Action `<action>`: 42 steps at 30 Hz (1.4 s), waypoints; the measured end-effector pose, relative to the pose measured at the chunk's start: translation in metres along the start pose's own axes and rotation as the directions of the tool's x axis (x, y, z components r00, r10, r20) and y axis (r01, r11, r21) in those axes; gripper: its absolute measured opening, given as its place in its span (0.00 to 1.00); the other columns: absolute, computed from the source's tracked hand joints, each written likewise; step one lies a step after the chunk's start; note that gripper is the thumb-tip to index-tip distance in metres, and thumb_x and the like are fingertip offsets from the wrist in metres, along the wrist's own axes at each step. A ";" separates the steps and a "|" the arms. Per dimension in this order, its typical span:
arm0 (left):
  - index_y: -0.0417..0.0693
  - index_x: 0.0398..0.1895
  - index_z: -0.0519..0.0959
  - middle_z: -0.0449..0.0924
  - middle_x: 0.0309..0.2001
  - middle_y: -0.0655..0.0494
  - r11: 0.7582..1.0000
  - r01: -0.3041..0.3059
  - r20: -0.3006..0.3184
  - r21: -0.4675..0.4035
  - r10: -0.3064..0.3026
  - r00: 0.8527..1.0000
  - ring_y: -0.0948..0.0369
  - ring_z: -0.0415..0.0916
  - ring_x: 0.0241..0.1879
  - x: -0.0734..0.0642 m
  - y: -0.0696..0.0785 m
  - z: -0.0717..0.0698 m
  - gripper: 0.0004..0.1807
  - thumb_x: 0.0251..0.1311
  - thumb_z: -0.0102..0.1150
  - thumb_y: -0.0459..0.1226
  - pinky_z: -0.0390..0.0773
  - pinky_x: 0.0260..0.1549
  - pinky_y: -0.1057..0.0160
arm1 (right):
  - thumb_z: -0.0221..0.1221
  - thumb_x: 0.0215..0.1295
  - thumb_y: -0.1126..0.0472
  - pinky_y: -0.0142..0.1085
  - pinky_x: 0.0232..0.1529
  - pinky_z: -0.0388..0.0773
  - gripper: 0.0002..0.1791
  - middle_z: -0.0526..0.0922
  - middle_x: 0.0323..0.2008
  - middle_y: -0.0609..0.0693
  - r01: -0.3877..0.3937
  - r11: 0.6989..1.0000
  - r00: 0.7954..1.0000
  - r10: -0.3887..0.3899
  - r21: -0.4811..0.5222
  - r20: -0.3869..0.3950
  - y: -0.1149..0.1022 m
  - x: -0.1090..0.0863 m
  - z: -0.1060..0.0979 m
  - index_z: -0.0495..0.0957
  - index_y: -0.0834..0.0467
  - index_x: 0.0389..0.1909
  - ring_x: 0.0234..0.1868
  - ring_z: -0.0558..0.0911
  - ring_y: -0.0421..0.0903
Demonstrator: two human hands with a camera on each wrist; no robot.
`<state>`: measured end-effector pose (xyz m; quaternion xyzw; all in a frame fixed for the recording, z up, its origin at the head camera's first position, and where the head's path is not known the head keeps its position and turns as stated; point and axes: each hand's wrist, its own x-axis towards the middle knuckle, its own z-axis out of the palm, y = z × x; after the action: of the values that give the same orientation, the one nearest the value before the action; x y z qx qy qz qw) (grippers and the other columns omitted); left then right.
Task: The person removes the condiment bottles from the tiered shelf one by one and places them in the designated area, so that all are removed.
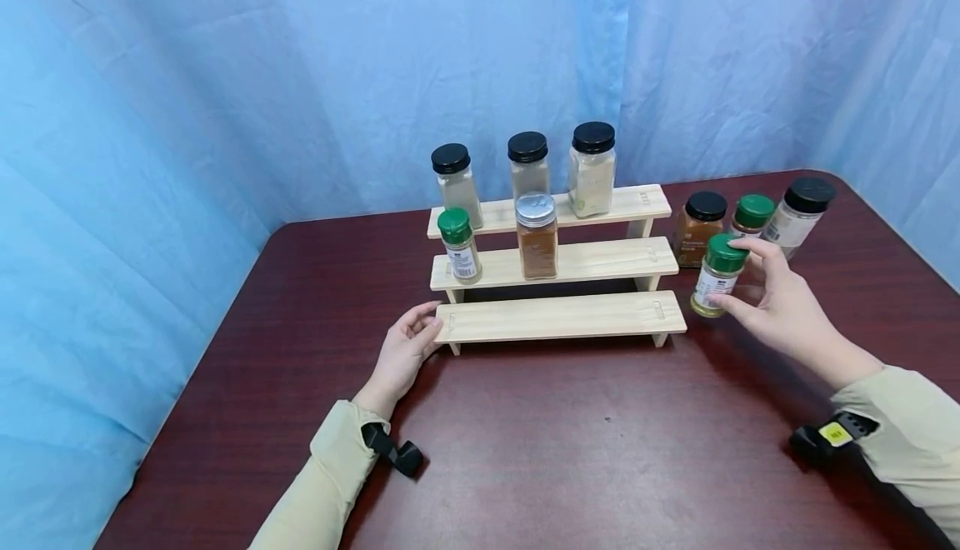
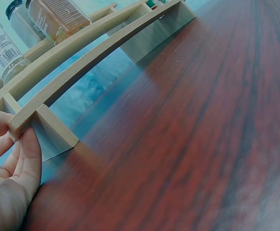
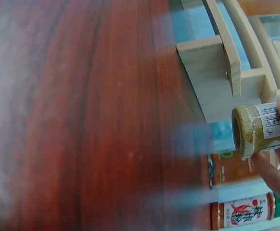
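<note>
My left hand (image 1: 402,350) pinches the left end of the lowest shelf of a three-tier wooden rack (image 1: 558,317); in the left wrist view its thumb and fingers grip the board's corner. My right hand (image 1: 783,308) holds a small green-capped spice jar (image 1: 715,279) just right of the rack, fingers at the cap and thumb low on the side. Seen from the right wrist, that jar (image 3: 262,127) has a barcode label and yellowish-green contents. On the middle shelf stand another green-capped jar (image 1: 460,250) and a silver-lidded jar (image 1: 537,242) of brown spice.
Three black-lidded jars stand on the top shelf, one (image 1: 592,171) at its right. On the table right of the rack are a black-lidded brown spice jar (image 1: 699,229), a green-capped jar (image 1: 752,212) and a black-lidded jar (image 1: 801,217). Blue curtains (image 1: 450,50) hang behind the table.
</note>
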<state>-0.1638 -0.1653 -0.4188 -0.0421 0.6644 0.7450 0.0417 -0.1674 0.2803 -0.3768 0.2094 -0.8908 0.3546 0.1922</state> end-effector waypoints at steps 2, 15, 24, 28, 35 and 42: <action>0.34 0.63 0.65 0.72 0.33 0.61 1.000 0.004 -0.002 0.000 -0.004 1.000 0.70 0.72 0.31 0.000 0.000 0.000 0.22 0.66 0.48 0.26 0.75 0.32 0.73 | 0.65 0.44 0.82 0.08 0.36 0.64 0.49 0.73 0.48 0.75 -0.007 1.000 1.000 0.007 0.005 0.002 0.002 0.000 -0.001 0.49 0.62 0.65 0.40 0.63 0.09; 0.35 0.64 0.65 0.71 0.33 0.61 1.000 0.010 0.001 0.007 -0.010 1.000 0.70 0.72 0.31 -0.001 0.003 0.000 0.22 0.67 0.47 0.27 0.75 0.33 0.73 | 0.64 0.50 0.78 0.07 0.36 0.62 0.46 0.71 0.50 0.75 -0.109 0.994 0.993 0.109 0.003 0.038 0.012 -0.001 -0.005 0.49 0.62 0.66 0.39 0.60 0.08; 0.34 0.63 0.65 0.70 0.32 0.62 1.000 0.002 -0.007 0.013 -0.002 1.000 0.70 0.71 0.30 0.001 0.002 0.001 0.22 0.66 0.48 0.26 0.74 0.31 0.74 | 0.63 0.49 0.80 0.08 0.35 0.65 0.46 0.70 0.49 0.74 -0.089 0.996 0.994 0.089 0.007 0.062 0.019 0.003 -0.002 0.49 0.63 0.66 0.40 0.61 0.09; 0.33 0.63 0.65 0.71 0.33 0.62 1.000 0.000 -0.004 0.019 0.000 1.000 0.70 0.71 0.30 0.000 0.002 0.001 0.22 0.66 0.47 0.27 0.74 0.31 0.74 | 0.64 0.48 0.81 0.16 0.34 0.75 0.45 0.70 0.49 0.70 -0.066 0.997 0.995 0.068 -0.031 0.077 0.019 0.006 0.000 0.50 0.64 0.65 0.40 0.75 0.24; 0.33 0.62 0.65 0.70 0.32 0.62 1.000 0.004 -0.018 0.021 -0.004 1.000 0.70 0.70 0.31 -0.001 0.002 0.002 0.21 0.66 0.48 0.26 0.73 0.31 0.74 | 0.63 0.49 0.80 0.53 0.37 0.75 0.41 0.69 0.50 0.72 -0.099 0.994 0.987 0.104 -0.049 0.124 0.018 0.011 0.002 0.52 0.68 0.62 0.44 0.76 0.73; 0.33 0.63 0.65 0.71 0.33 0.61 1.000 0.002 -0.012 0.026 -0.002 1.000 0.70 0.71 0.31 -0.001 0.001 0.001 0.22 0.66 0.48 0.27 0.74 0.31 0.74 | 0.63 0.50 0.80 0.55 0.37 0.74 0.39 0.67 0.51 0.74 -0.094 0.995 0.987 0.097 -0.033 0.130 0.021 0.014 0.003 0.52 0.70 0.61 0.45 0.74 0.76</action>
<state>-0.1631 -0.1648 -0.4172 -0.0466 0.6741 0.7361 0.0389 -0.1908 0.2882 -0.3834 0.1868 -0.9152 0.3369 0.1187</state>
